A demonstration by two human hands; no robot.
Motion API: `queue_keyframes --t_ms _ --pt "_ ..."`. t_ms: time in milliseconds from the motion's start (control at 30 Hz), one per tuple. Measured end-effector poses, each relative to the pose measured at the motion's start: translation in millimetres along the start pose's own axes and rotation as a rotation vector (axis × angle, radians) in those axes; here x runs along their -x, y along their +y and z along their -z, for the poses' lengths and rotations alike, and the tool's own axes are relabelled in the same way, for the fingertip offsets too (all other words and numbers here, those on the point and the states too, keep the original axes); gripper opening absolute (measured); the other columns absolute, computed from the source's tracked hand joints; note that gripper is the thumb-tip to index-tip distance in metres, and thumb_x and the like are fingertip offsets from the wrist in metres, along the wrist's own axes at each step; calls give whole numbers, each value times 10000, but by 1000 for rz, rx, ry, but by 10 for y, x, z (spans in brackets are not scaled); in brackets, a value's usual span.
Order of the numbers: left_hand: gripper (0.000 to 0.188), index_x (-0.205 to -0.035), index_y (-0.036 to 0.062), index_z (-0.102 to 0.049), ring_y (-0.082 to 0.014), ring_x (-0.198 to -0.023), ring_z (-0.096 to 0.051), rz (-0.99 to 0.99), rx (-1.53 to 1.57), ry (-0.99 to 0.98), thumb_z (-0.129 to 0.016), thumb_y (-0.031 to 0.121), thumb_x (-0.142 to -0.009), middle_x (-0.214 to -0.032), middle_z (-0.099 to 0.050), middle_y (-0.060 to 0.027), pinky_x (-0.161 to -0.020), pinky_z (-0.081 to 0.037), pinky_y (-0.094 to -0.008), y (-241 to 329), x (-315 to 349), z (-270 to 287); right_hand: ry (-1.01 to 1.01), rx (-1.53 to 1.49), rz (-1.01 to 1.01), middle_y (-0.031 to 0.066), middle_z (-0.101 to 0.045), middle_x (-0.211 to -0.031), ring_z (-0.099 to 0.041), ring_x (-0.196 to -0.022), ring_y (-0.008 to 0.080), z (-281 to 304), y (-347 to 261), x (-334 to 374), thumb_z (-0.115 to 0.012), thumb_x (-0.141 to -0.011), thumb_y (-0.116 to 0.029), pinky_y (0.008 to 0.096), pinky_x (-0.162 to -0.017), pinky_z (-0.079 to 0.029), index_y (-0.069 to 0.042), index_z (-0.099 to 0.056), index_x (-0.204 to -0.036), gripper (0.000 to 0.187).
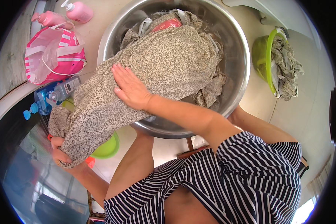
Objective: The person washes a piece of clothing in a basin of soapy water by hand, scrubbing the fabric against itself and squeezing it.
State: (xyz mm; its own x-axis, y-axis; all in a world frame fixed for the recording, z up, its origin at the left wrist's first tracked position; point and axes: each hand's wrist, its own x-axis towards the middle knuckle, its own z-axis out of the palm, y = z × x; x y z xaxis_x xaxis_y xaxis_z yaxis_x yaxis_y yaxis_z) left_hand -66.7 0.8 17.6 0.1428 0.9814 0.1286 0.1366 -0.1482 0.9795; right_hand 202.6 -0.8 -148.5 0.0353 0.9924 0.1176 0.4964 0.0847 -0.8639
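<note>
A large piece of speckled grey-beige cloth (168, 56) spreads over a wide metal basin (239, 89) and trails out past its left rim. My right hand (132, 87) lies flat on the cloth with fingers stretched out, near the basin's left side. At the lower left, my left hand (61, 152) grips the cloth's gathered end, outside the basin. More bunched folds of the cloth sit in the basin, with pale strips and a red-pink patch (168, 24) showing at the back. What lies beneath the spread cloth is hidden.
Far left, a pink-and-white bag (56, 56) stands near pink pump bottles (79, 12). A blue bottle (44, 100) lies by the cloth's left edge. Below the cloth is a lime-green bowl (107, 146). At right, a green bucket (263, 56) holds similar crumpled cloth (285, 67).
</note>
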Motion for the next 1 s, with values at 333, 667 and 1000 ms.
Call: queue_keyframes --t_ms 333,667,1000 --pt "128 -749 103 -434 -277 -1016 -576 243 238 432 -488 43 -848 -990 -579 -102 -959 -474 -445 180 -162 71 287 1104 -205 220 -519 -1359 -476 -1289 392 2273 1100 807 -584 -876 -104 504 -1086 -373 -4 -501 -1322 465" --pt "126 -707 54 -499 -331 -1161 -571 15 217 239 -542 24 -822 -1263 -597 -195 -1029 -474 -510 332 -518 -432 -223 441 -204 110 -687 -1072 -621 -1074 309 1424 154 401 -698 -856 -189 466 -1009 -432 -89 -691 -1057 224" --pt "54 -902 18 -631 -278 -1212 -590 121 -29 -429 -588 7 -872 -1408 -531 -268 -1034 -452 -385 144 -682 -1273 -97 241 -50 139 -606 -1158 -554 -1105 345 1567 -667 28 -738 -790 -160 445 -972 -445 -59 -573 -1270 518"
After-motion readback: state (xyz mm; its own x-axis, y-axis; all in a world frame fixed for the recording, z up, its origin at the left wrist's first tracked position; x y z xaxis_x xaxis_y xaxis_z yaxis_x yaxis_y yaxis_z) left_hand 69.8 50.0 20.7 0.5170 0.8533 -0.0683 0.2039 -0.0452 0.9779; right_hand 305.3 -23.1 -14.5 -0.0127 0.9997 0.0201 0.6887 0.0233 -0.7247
